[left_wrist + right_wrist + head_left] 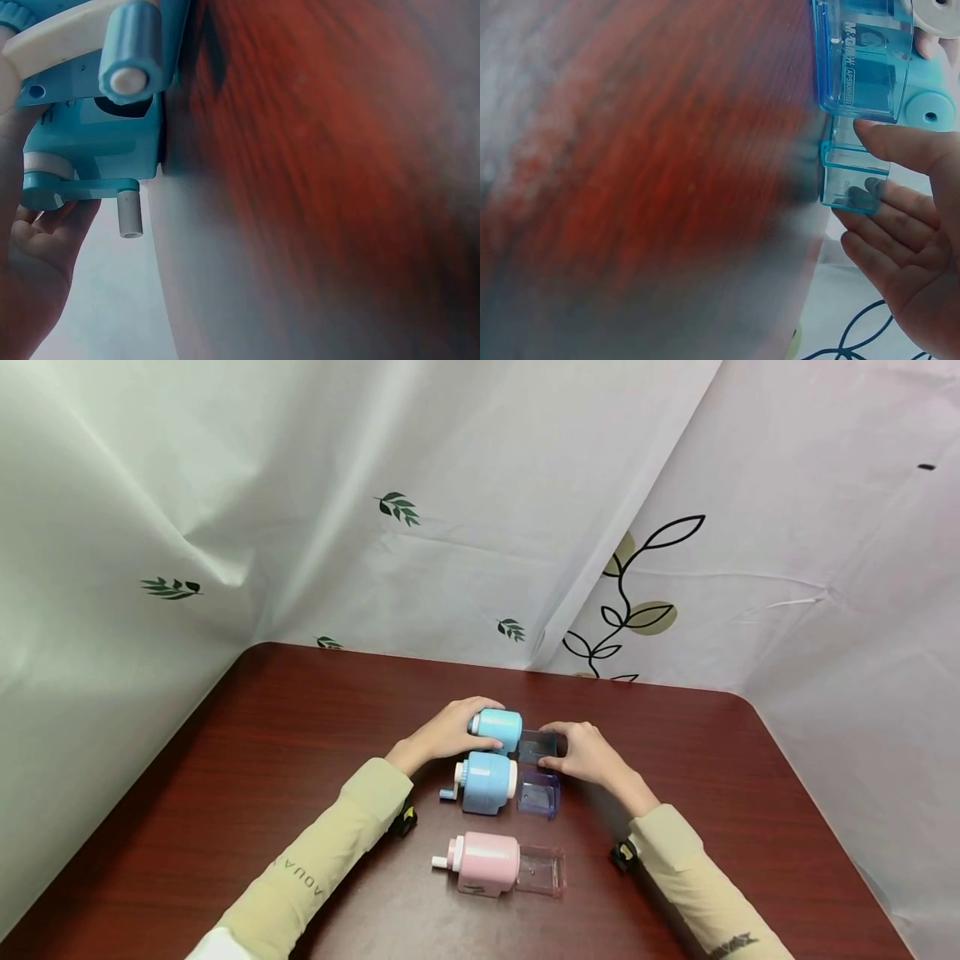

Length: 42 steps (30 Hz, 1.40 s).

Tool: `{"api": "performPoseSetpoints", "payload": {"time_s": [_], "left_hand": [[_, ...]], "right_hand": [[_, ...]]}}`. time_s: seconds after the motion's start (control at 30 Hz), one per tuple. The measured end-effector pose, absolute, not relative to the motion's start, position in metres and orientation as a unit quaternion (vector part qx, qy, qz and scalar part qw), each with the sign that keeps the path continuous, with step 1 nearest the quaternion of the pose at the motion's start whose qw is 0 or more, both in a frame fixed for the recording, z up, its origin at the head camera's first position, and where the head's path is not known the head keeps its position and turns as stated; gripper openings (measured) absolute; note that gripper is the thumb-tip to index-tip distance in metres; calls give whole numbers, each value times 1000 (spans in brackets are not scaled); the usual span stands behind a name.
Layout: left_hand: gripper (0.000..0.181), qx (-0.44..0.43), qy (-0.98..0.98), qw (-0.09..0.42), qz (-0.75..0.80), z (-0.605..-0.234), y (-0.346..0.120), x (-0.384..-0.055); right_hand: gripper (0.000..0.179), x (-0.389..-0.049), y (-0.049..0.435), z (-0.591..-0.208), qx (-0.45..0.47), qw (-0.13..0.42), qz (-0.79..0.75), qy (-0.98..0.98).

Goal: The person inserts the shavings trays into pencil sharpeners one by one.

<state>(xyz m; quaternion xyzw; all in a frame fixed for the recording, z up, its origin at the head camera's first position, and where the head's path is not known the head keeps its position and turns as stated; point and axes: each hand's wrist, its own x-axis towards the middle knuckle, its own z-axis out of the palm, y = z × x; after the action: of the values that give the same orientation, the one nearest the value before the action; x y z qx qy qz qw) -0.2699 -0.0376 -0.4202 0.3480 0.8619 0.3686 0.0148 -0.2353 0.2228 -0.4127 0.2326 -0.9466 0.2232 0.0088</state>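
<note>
A turquoise crank pencil sharpener is farthest back in a row of three. My left hand grips its body from the left, thumb on the near side and fingers on the far side. At its right end, my right hand pinches the clear shavings drawer between thumb and fingers. In the right wrist view that drawer is see-through with a turquoise tint. Just nearer lies a blue pencil sharpener, with its clear bluish drawer to its right. The left wrist view shows the turquoise sharpener's crank handle.
Nearest to me sits a pink pencil sharpener, its clear pinkish drawer at its right end. Everything stands on a dark red wooden table. White patterned cloth hangs behind and beside it.
</note>
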Motion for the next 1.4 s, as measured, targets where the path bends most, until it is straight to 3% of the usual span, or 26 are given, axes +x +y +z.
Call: {"api": "performPoseSetpoints", "payload": {"time_s": [0.2,1.4], "left_hand": [[60,344,863,26,369,-423,-36,-272],[56,342,877,-20,337,-422,-32,-269]], "right_hand": [[44,-235,222,-413,233,8,220,-947],[43,-233,221,-411,242,17,215,-946]]}}
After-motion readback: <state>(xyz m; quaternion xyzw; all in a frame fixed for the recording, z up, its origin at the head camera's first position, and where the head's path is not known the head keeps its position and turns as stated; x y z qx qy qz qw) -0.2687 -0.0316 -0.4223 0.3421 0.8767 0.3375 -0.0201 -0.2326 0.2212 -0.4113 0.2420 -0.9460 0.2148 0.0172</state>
